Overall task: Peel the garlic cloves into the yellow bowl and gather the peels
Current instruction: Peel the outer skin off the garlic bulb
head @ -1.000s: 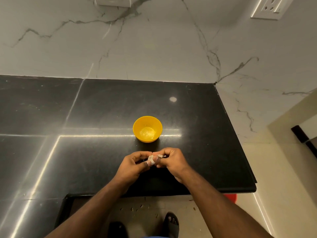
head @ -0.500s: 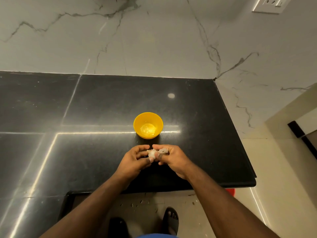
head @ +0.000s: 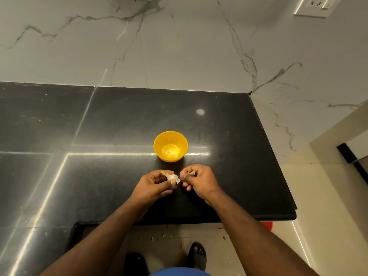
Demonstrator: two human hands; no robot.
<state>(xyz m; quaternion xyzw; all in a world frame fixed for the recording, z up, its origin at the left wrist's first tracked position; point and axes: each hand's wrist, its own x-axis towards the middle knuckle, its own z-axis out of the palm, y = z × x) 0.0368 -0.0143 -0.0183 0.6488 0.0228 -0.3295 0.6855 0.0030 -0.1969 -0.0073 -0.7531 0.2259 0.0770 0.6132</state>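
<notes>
Two hands worked over the black countertop [head: 119, 120], each curled around something small. The left hand [head: 153, 185] gripped one garlic clove [head: 172, 177] between thumb and fingers; the clove looked pale, rounded and glossy, with a papery tip poking up past the fingers toward the wall. The right hand [head: 200, 179] pinched one scrap of peel [head: 191, 173], whitish and crinkled, between thumb and forefinger, its other fingers curled in. The two hands sat just beside each other with a narrow gap between them. One yellow bowl [head: 170, 146] stood upright on the countertop just beyond the hands, apart from both; its inside showed a shiny patch at the bottom, and whether any cloves lay in it could not be told. Wide bare stone stretched to the left of the bowl and behind it up to the marble wall [head: 179, 46]. The countertop's right edge ran close past the right hand, and its front edge lay under the forearms. Below it, many small flecks dotted the floor [head: 169, 236] near two sandalled feet [head: 197, 253].
</notes>
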